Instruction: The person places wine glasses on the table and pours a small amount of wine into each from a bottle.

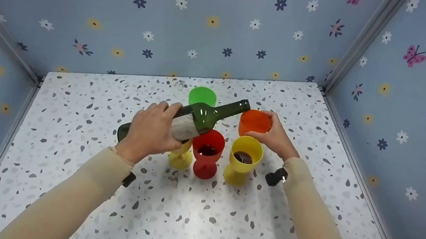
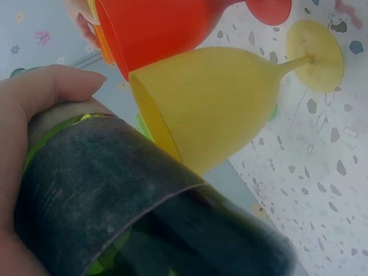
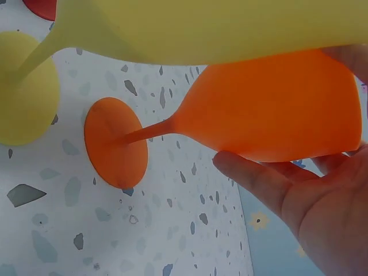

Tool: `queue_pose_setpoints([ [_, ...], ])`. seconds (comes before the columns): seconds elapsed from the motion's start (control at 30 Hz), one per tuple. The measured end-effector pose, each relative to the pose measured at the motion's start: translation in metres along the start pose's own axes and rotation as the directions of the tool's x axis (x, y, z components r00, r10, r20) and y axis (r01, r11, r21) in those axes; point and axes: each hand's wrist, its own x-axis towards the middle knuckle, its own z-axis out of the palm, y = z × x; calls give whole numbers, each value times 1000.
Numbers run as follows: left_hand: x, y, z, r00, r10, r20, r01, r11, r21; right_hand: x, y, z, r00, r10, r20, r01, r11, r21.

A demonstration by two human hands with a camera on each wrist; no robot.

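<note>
the person's left hand (image 1: 153,130) is wrapped around the body of a dark green bottle (image 1: 205,118), fingers over the top and thumb below. the bottle lies tilted in the air, pale label showing, its neck slanting up to the right and its mouth near the rim of an orange goblet (image 1: 255,122); from here i can't tell whether they touch. the right hand (image 1: 277,137) is clamped on that goblet's bowl, thumb and fingers on opposite sides, while its foot rests on the table (image 1: 190,220).

just in front of the orange goblet stands a yellow goblet (image 1: 239,167) with dark liquid (image 1: 242,157) in it. beside that, to the left, a red goblet (image 1: 206,161) holds some too. a second yellow cup (image 1: 180,160) is partly hidden under the bottle, and a green cup (image 1: 202,94) stands behind it. flowered blue walls (image 1: 193,21) close in the speckled table.
</note>
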Motion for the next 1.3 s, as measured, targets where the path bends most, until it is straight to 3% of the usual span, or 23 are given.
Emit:
queue_pose_setpoints([
  [0.63,28,0,6,997,12,83,-16,999,48,-1,1,6,996,84,22,-86,992,92],
  [1.3,49,11,4,990,36,134,-53,991,126,0,-1,4,997,70,13,-71,988,136],
])
